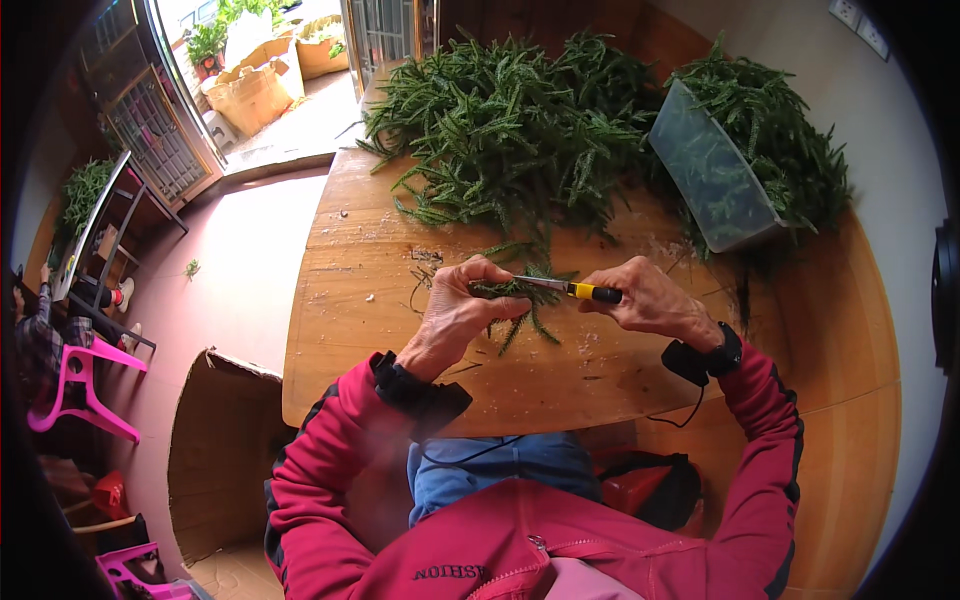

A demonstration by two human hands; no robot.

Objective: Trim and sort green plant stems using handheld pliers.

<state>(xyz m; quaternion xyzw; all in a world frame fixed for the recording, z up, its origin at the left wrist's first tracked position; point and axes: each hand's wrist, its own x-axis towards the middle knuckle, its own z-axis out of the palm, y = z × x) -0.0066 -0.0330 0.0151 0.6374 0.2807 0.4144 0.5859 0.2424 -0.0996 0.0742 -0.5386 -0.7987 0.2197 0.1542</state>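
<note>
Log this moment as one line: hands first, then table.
left hand: holding sprig | right hand: holding yellow-black tool, metal end beside left fingers | table: green pile, translucent bin

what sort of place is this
Likely a home room doubling as a workshop: a wooden table heaped with green sprigs, a pink plastic seat, and an open doorway with plants outside.

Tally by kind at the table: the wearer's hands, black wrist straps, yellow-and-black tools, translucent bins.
Left hand and right hand: 2
Black wrist straps: 2
Yellow-and-black tool: 1
Translucent bin: 1
Total: 6
</note>
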